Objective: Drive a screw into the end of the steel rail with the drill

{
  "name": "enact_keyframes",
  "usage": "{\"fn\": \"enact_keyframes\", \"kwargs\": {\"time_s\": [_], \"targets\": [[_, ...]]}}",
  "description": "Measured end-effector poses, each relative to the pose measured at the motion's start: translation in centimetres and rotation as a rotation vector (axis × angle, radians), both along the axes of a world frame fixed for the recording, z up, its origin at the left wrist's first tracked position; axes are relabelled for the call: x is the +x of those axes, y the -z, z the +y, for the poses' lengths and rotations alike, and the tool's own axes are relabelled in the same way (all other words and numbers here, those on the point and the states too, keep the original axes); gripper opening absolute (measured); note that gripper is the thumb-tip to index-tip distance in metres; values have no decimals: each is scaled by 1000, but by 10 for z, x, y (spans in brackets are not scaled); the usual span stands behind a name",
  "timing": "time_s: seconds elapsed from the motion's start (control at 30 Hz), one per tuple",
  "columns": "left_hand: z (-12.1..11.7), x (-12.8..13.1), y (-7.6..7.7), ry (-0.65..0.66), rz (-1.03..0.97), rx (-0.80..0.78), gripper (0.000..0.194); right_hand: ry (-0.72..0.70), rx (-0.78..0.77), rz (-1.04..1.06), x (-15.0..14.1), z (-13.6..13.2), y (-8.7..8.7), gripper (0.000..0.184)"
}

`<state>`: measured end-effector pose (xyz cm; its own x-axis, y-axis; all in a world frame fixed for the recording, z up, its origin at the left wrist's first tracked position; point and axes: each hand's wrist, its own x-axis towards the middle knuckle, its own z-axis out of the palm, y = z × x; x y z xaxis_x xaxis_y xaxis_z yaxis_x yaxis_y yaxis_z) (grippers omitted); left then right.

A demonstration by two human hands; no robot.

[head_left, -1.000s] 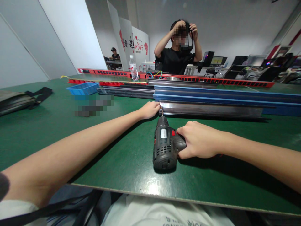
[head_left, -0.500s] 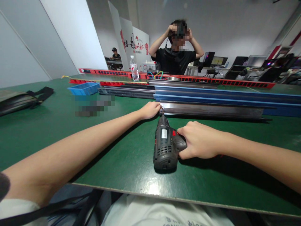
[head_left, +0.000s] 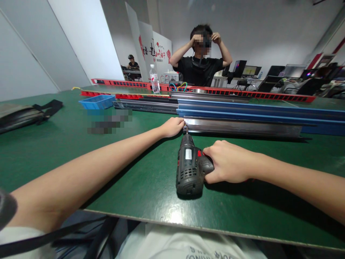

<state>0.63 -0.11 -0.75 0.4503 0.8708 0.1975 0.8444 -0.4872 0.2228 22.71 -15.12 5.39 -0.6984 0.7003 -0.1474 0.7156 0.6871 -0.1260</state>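
My right hand (head_left: 225, 162) is wrapped round the handle of a black cordless drill (head_left: 189, 169), which points away from me over the green table. The drill's bit (head_left: 187, 128) meets the left end of a long grey metal channel (head_left: 242, 126). At that same end, my left hand (head_left: 173, 127) is closed with its fingertips on the channel. Those fingertips are partly hidden, as is the exact spot where the bit touches.
Behind the channel lie long blue rails (head_left: 258, 110) and dark rails (head_left: 145, 105). A blue bin (head_left: 97, 102), a water bottle (head_left: 154, 79), red slotted strips (head_left: 269, 94) and a bag (head_left: 24, 115) are on the table (head_left: 151, 180). Opposite sits a person (head_left: 201, 68).
My hands, the drill and the channel hold nearly the same positions. Across the table, the person has shifted their head and raised hands slightly.
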Motion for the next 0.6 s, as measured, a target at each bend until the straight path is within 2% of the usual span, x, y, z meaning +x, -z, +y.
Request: {"fn": "enact_keyframes", "kwargs": {"time_s": [0.6], "targets": [[-2, 1, -1, -15, -10, -11, 43, 1, -2, 8, -1, 1, 3, 23]]}}
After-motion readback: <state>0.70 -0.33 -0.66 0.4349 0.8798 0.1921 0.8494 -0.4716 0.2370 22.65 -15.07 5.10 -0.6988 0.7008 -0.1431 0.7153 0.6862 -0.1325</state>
